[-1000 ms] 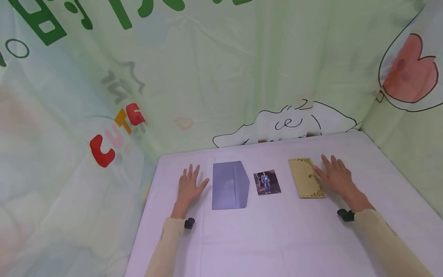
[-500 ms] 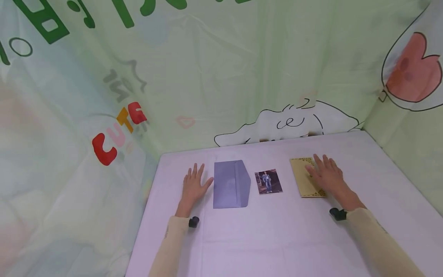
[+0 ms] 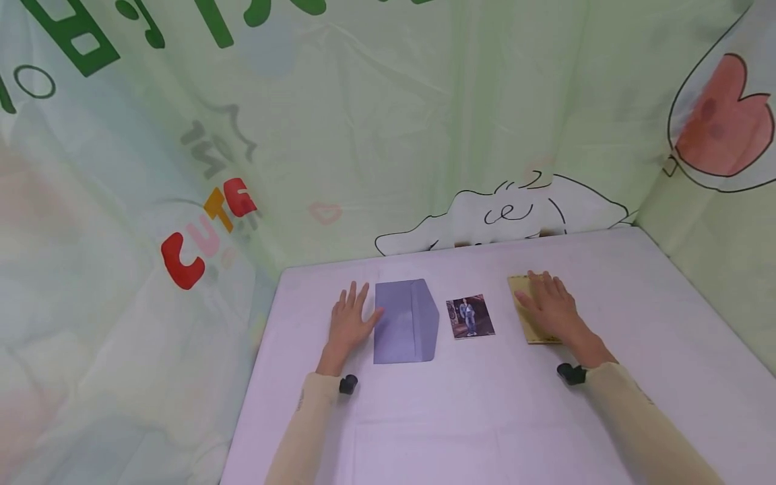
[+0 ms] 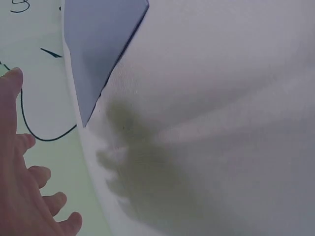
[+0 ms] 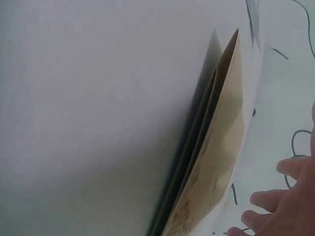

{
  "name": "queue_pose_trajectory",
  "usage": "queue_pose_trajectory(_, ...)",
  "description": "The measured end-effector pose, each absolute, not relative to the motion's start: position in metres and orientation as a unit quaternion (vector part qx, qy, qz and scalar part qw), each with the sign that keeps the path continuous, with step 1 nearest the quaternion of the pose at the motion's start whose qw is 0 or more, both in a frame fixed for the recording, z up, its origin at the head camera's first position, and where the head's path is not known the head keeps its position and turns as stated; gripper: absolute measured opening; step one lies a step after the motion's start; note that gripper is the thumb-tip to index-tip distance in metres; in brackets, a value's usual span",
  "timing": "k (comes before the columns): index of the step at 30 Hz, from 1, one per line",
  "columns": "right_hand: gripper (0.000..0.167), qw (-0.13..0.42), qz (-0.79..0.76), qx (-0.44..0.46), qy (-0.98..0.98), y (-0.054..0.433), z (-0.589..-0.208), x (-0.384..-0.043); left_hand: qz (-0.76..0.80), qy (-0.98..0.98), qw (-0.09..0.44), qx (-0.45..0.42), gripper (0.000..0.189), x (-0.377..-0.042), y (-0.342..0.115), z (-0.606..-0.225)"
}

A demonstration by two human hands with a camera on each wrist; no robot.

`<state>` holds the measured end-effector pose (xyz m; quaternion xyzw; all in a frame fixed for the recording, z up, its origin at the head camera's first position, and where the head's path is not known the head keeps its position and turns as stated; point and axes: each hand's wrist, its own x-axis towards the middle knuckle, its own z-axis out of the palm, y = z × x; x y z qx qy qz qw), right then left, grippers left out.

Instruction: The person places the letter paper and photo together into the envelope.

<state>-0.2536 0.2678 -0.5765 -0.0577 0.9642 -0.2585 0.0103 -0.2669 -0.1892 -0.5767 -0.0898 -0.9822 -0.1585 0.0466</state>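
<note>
My left hand (image 3: 349, 325), fingers spread, is at the left edge of a lavender envelope (image 3: 394, 323) whose pointed flap faces right; the thumb tip overlaps that edge in the head view. The left wrist view shows the hand above its own shadow, apart from the envelope (image 4: 103, 44). My right hand (image 3: 554, 311) hovers with extended fingers over a gold card (image 3: 529, 323) with an ornate pattern, hiding its right part. In the right wrist view the card (image 5: 224, 142) looks folded, its layers slightly parted. Neither hand holds anything. Between them lies a small photo (image 3: 470, 316) of a person standing.
Everything lies on a table with a pale lilac cloth (image 3: 436, 417). A light green printed curtain (image 3: 364, 135) hangs behind the back edge and along both sides. A black wrist camera (image 3: 572, 374) sits at the right sleeve, another at the left.
My right hand has moved left, from beside the gold card to over it. My left hand has shifted right, up to the envelope's edge. Envelope, photo and card lie as before.
</note>
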Motion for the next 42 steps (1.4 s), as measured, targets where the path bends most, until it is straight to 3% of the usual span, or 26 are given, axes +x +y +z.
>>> queue_pose_trajectory(42,0.073,0.015,-0.253,-0.141,0.957,0.144,-0.586,-0.250,-0.157,-0.978,0.033,-0.134,0.079,-0.260,-0.139,-0.588)
